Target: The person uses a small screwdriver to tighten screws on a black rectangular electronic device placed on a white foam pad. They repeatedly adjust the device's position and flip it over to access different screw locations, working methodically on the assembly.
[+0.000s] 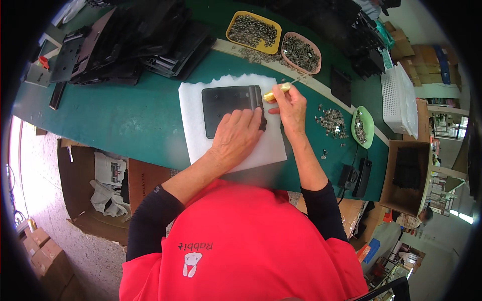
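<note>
Head view: the left hand (236,138) lies flat, pinning the black panel (228,108) on white foam (196,100), while the right hand (291,108) grips a yellow-handled screwdriver (277,91) at the panel's right edge, likely mid-fastening, calling for steady pressure.

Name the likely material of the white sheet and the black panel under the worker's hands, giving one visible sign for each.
White sheet: probably soft foam, matte with a ragged top edge. Black panel: likely moulded plastic, smooth, faintly sheened, with rounded corners.

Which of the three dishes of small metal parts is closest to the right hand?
The pink oval dish, just beyond the right hand and its yellow-handled tool. The yellow dish lies farther back left; the green one sits farther right.
</note>
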A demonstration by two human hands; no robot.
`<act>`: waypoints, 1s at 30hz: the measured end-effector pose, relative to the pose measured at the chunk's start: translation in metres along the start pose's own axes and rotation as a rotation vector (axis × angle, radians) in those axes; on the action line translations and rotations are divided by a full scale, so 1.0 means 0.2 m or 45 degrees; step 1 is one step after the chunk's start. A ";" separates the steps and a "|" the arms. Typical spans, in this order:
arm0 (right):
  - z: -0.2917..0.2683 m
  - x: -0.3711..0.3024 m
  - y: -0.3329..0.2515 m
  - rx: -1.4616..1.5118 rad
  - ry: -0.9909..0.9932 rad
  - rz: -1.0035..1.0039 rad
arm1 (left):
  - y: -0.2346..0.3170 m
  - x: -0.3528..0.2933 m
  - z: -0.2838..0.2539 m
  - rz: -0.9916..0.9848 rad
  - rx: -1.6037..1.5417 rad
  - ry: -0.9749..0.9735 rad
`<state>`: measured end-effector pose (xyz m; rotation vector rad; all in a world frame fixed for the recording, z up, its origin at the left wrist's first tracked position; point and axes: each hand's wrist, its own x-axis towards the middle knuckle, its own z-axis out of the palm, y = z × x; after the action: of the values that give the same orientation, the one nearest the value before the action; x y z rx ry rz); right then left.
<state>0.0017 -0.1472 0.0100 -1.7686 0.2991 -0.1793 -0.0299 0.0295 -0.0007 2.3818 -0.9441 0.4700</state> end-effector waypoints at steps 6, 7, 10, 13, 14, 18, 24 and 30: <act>0.00 0.08 -0.06 0.052 -0.059 0.039 | 0.02 0.02 0.02 -0.039 0.031 -0.070; 0.01 0.11 -0.07 0.031 -0.072 0.007 | 0.02 0.02 0.03 -0.034 0.038 -0.064; 0.08 0.19 -0.08 -0.238 -0.162 -0.070 | 0.02 0.02 0.02 -0.035 0.053 -0.102; 0.14 0.16 -0.12 -0.464 -0.179 -0.326 | 0.02 0.02 0.02 -0.044 0.038 -0.101; 0.15 0.14 -0.14 -0.506 -0.190 -0.387 | 0.02 0.02 0.02 -0.048 0.028 -0.099; 0.12 0.07 -0.05 -0.744 -0.136 -1.030 | 0.02 0.02 0.01 -0.050 -0.008 -0.098; 0.09 -0.04 0.06 -0.746 -0.043 -1.185 | 0.00 0.02 0.03 -0.029 0.004 -0.119; 0.03 -0.02 0.00 -0.338 -0.169 -0.469 | 0.02 0.03 0.00 -0.083 -0.066 -0.075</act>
<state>0.0000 -0.1404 0.0081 -2.0788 -0.1075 -0.2940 -0.0286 0.0240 0.0046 2.3830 -0.8910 0.3484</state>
